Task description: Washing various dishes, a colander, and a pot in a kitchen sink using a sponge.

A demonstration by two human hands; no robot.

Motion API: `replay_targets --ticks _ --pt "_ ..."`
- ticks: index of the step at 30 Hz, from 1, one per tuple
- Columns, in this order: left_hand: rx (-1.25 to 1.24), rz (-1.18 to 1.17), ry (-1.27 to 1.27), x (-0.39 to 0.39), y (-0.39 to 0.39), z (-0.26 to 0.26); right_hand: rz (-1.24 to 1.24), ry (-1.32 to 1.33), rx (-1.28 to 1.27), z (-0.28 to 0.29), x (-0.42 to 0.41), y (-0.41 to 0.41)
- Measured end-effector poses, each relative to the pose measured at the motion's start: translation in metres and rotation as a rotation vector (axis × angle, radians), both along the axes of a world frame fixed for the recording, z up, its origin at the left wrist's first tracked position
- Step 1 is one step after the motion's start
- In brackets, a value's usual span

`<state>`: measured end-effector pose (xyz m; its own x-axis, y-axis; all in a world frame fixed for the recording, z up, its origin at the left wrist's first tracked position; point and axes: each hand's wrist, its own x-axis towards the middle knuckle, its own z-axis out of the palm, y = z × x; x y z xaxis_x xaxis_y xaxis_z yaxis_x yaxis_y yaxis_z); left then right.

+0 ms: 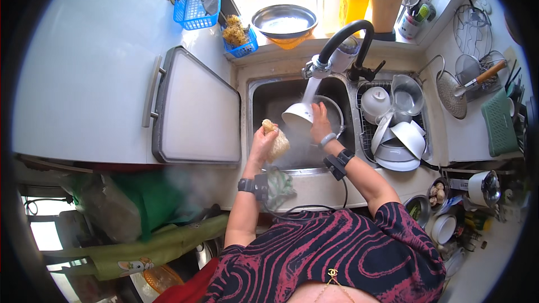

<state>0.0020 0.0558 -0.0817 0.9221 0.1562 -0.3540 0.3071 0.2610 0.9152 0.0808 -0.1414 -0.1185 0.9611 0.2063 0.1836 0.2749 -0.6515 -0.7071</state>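
Note:
My left hand (pixel 264 141) grips a pale yellow, fibrous scrubbing pad (pixel 278 145) above the left part of the steel sink (pixel 269 88). In my right hand (pixel 321 125) is a white bowl (pixel 298 113), tilted on its side with its patterned outer wall towards the tap. Water from the black gooseneck tap (pixel 346 33) runs onto the bowl. Behind my right hand, a round pan or pot (pixel 337 111) rests in the sink, partly hidden. Steam blurs the area below the bowl.
A wire drying rack (pixel 365 132) on the right holds several bowls (pixel 408 139) and a clear jug (pixel 406 94). On the sill stand a steel basin (pixel 284 20), a yellow bottle (pixel 353 2) and a knife block (pixel 384 6). A striped cloth (pixel 279 187) lies on the front edge.

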Motion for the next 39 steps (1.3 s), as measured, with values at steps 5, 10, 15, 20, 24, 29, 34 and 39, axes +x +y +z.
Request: replay_targets --ticks 5,10,15,20,24,29,34,39 --pt "-0.267 -0.045 -0.115 0.009 -0.005 0.020 0.084 -0.148 -0.222 0.031 -0.007 -0.009" --pt "-0.486 -0.067 -0.195 0.015 -0.009 0.038 0.080 -0.320 -0.223 0.043 -0.008 -0.019" --pt "-0.884 -0.004 -0.221 0.025 -0.011 0.042 -0.050 0.350 0.209 0.016 0.012 -0.027" --pt "-0.230 -0.155 -0.256 0.047 -0.037 0.029 0.017 1.105 1.126 -0.023 0.013 -0.039" --pt "0.772 -0.321 -0.381 0.041 -0.094 0.012 -0.059 1.033 1.320 -0.008 0.006 -0.021" --pt "1.276 -0.753 -0.471 0.018 -0.090 0.011 0.062 0.358 0.574 -0.010 0.022 -0.036" --pt "1.701 -0.663 -0.950 0.037 -0.071 0.022 0.123 0.525 0.684 0.007 0.045 -0.047" --pt "0.914 -0.324 -0.449 0.045 -0.131 0.022 -0.327 0.428 0.697 0.010 0.016 -0.017"
